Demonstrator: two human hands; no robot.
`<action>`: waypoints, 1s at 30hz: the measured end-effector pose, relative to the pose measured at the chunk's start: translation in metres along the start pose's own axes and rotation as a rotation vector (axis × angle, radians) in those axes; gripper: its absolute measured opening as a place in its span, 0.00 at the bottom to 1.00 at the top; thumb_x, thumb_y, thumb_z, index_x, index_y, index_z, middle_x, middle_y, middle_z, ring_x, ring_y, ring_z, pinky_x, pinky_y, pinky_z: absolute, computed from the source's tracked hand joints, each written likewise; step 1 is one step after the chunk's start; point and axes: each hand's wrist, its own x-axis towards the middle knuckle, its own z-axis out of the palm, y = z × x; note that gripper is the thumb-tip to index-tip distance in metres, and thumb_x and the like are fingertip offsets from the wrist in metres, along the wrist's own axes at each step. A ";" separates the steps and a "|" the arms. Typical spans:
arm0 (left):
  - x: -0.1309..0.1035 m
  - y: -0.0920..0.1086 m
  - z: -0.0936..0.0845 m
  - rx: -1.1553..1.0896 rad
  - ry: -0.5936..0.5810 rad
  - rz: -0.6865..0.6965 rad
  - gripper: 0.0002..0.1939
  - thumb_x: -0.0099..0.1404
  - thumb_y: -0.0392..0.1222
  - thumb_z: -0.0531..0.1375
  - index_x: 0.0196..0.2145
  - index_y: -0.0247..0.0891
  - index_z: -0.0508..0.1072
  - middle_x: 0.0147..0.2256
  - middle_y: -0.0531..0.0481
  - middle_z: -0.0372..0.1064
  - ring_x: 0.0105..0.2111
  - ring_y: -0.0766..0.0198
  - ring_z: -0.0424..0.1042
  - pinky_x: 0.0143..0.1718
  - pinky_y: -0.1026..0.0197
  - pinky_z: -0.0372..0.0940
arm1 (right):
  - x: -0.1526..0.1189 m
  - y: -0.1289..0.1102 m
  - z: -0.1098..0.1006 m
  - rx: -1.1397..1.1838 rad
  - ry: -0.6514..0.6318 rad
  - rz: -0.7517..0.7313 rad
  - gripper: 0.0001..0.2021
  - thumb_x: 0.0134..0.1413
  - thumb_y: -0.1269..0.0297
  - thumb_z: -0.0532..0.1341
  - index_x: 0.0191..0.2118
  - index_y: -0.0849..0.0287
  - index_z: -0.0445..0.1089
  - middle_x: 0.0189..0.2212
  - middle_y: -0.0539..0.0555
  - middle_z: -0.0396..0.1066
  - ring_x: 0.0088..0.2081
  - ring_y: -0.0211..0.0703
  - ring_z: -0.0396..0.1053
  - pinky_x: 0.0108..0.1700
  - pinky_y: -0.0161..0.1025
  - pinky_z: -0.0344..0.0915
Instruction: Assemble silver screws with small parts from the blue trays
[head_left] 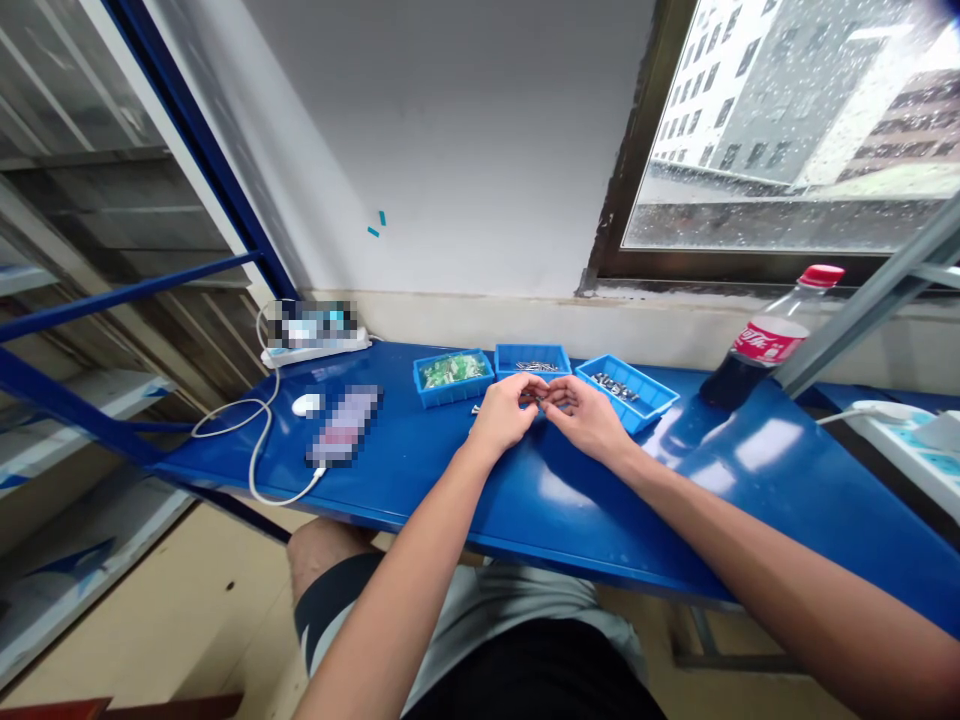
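My left hand (508, 412) and my right hand (586, 414) meet fingertip to fingertip over the blue table, in front of three blue bins. Both are closed in a pinch around something small and dark, too small to name. Behind them, the middle bin (532, 353) holds metal screws or pins. Green and clear pieces fill the left bin (453, 398). In the right bin (654, 404), beside my right hand, lie small metal parts. A little metal piece (475, 409) shows on the table just left of my left hand.
A cola bottle (772, 340) stands at the right. On the left lie a phone (345, 425) with a white cable (264, 470), a white round object (306, 404) and a power strip (319, 350). Another strip (911, 450) is at the far right.
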 end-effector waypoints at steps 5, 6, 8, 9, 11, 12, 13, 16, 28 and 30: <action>-0.001 -0.001 0.000 0.080 -0.013 0.064 0.20 0.58 0.21 0.58 0.43 0.38 0.79 0.44 0.46 0.79 0.45 0.59 0.80 0.51 0.55 0.76 | 0.001 0.003 0.000 0.060 -0.021 0.044 0.10 0.58 0.58 0.66 0.43 0.54 0.72 0.36 0.54 0.79 0.37 0.47 0.78 0.38 0.44 0.77; -0.001 -0.001 0.000 0.078 -0.017 0.071 0.19 0.58 0.21 0.58 0.42 0.38 0.79 0.44 0.46 0.79 0.45 0.59 0.80 0.51 0.55 0.76 | 0.001 0.004 0.000 0.078 -0.026 0.061 0.11 0.58 0.58 0.66 0.43 0.55 0.72 0.35 0.54 0.79 0.36 0.47 0.78 0.37 0.44 0.77; -0.001 -0.003 0.001 0.043 -0.020 0.074 0.19 0.58 0.22 0.58 0.43 0.37 0.79 0.45 0.46 0.79 0.44 0.59 0.80 0.51 0.55 0.76 | 0.002 0.005 0.000 0.111 -0.031 0.080 0.11 0.56 0.59 0.66 0.44 0.56 0.71 0.35 0.54 0.78 0.36 0.46 0.77 0.38 0.43 0.77; -0.001 -0.003 0.001 0.020 -0.018 0.071 0.19 0.59 0.22 0.58 0.44 0.37 0.79 0.45 0.46 0.79 0.45 0.60 0.80 0.51 0.56 0.77 | 0.002 0.005 -0.001 0.125 -0.030 0.080 0.12 0.55 0.60 0.67 0.44 0.56 0.71 0.35 0.54 0.78 0.36 0.46 0.77 0.39 0.43 0.77; -0.001 -0.003 0.001 0.002 -0.001 0.051 0.20 0.59 0.22 0.60 0.46 0.37 0.78 0.46 0.45 0.79 0.45 0.60 0.80 0.50 0.57 0.77 | 0.003 0.004 -0.001 0.139 -0.022 0.072 0.13 0.54 0.61 0.67 0.44 0.56 0.70 0.34 0.53 0.77 0.37 0.45 0.77 0.41 0.43 0.76; 0.000 -0.003 0.001 0.013 0.016 0.035 0.20 0.60 0.23 0.60 0.47 0.37 0.78 0.46 0.45 0.79 0.45 0.60 0.80 0.49 0.58 0.77 | 0.003 0.004 -0.002 0.133 -0.018 0.068 0.13 0.53 0.62 0.67 0.45 0.56 0.71 0.34 0.52 0.77 0.36 0.44 0.77 0.41 0.43 0.76; 0.000 -0.002 0.001 0.038 0.035 0.017 0.19 0.61 0.24 0.61 0.48 0.36 0.78 0.46 0.45 0.80 0.45 0.60 0.80 0.48 0.59 0.77 | 0.003 0.003 -0.002 0.115 -0.010 0.062 0.12 0.54 0.62 0.66 0.45 0.56 0.71 0.34 0.52 0.76 0.36 0.44 0.76 0.40 0.42 0.76; 0.000 0.003 -0.001 0.143 0.070 -0.035 0.11 0.67 0.33 0.63 0.46 0.36 0.79 0.43 0.45 0.81 0.42 0.59 0.80 0.45 0.59 0.75 | 0.002 0.001 -0.003 0.004 0.038 0.021 0.09 0.56 0.63 0.64 0.42 0.55 0.74 0.34 0.52 0.76 0.35 0.45 0.75 0.39 0.43 0.75; -0.003 0.013 -0.006 0.127 -0.055 -0.182 0.13 0.70 0.49 0.64 0.41 0.39 0.85 0.41 0.47 0.84 0.41 0.55 0.82 0.45 0.59 0.73 | -0.001 -0.001 -0.003 -0.029 0.032 -0.082 0.11 0.54 0.69 0.63 0.44 0.55 0.73 0.39 0.54 0.79 0.39 0.47 0.77 0.40 0.44 0.75; -0.001 0.008 -0.006 0.088 -0.017 -0.194 0.11 0.68 0.47 0.67 0.42 0.39 0.85 0.42 0.46 0.84 0.43 0.54 0.82 0.48 0.58 0.74 | -0.001 -0.002 -0.002 -0.008 0.028 -0.094 0.14 0.55 0.69 0.63 0.47 0.55 0.73 0.40 0.55 0.79 0.42 0.48 0.78 0.43 0.45 0.76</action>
